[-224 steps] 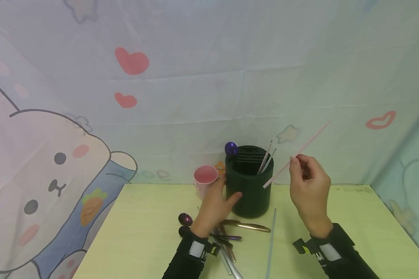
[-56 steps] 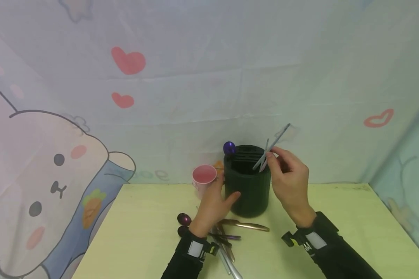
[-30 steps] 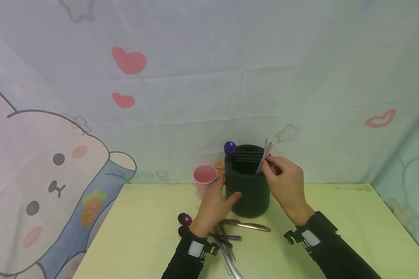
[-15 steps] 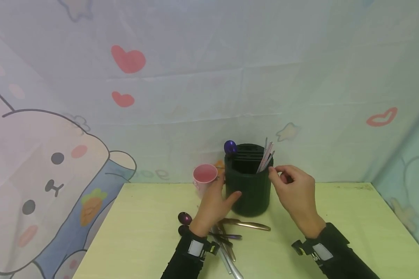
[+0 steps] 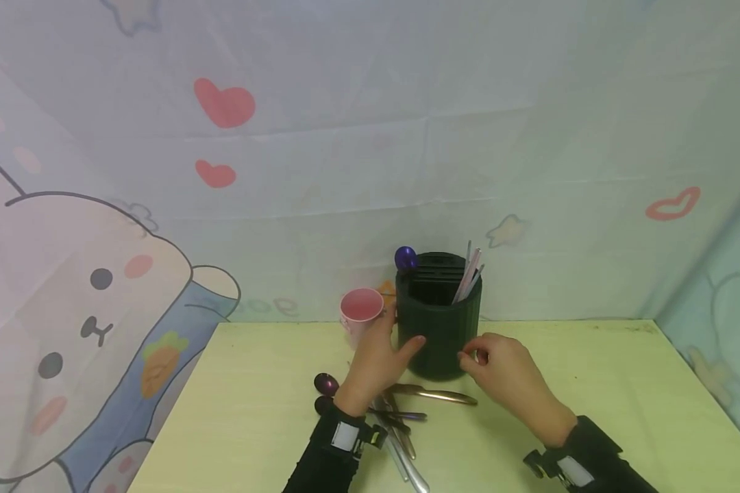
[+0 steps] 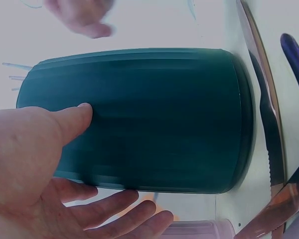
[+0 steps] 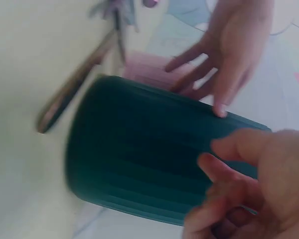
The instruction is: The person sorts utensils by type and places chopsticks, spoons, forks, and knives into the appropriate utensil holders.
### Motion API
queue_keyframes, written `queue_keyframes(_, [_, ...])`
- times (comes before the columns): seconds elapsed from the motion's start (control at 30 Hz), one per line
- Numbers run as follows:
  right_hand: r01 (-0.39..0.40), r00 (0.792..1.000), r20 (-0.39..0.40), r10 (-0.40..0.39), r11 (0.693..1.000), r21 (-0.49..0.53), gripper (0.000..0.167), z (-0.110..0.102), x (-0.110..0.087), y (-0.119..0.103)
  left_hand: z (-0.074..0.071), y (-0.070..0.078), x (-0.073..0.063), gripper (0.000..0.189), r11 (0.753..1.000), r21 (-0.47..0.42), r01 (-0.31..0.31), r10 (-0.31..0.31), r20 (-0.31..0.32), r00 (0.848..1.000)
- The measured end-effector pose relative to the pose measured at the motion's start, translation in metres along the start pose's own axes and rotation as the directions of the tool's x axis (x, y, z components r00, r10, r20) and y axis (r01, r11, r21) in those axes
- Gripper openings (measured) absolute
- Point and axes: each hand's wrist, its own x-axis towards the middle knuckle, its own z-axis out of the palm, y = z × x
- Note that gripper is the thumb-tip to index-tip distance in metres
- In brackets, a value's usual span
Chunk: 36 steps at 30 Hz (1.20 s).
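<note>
A dark green cylindrical utensil holder (image 5: 439, 335) stands upright on the table, its top partly slotted. My left hand (image 5: 376, 359) rests at its left side; in the left wrist view the thumb touches the wall and the other fingers spread loosely beside it. My right hand (image 5: 506, 373) is just right of the holder's lower part, holding nothing, fingers loosely bent with a small gap between thumb and index finger. Several thin straw-like sticks (image 5: 469, 277), pink and greyish, lean in the holder's right side. A purple spoon (image 5: 405, 258) sticks up at its back left.
A pink cup (image 5: 361, 308) stands left of the holder, partly behind my left hand. A gold knife (image 5: 438, 394) lies in front of it. Dark spoons (image 5: 325, 385) and silver cutlery (image 5: 407, 465) lie crossed near my left wrist. A printed cloth (image 5: 345, 171) hangs behind the table.
My right hand has put a pink and then a bluish stick into the holder, let go, and moved down beside it. The bluish stick is gone from the table. My left hand stays put.
</note>
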Motion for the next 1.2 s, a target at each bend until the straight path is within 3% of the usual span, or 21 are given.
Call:
queue_keyframes(0.17, [0.034,0.991,0.134,-0.027,0.998,-0.053,0.004,0.022,-0.006,0.013,0.0,0.0,0.0,0.073,1.0,0.0,-0.001,0.001,-0.002,1.0])
queue_keyframes(0.4, [0.001,0.958,0.284,0.029,0.994,-0.106,0.008,0.048,-0.01,0.015,0.001,-0.002,0.001,0.074,1.0,0.006,0.005,-0.005,-0.002,1.0])
queue_keyframes(1.0, [0.111,0.952,0.303,-0.036,0.966,-0.234,0.025,0.079,-0.002,-0.004,-0.002,0.0,0.0,0.073,1.0,0.01,0.021,-0.022,0.011,1.0])
queue_keyframes(1.2, [0.205,0.927,0.361,-0.1,0.942,-0.264,0.025,0.073,0.001,-0.006,-0.002,-0.004,0.001,0.073,0.999,0.025,0.034,-0.035,0.017,0.999])
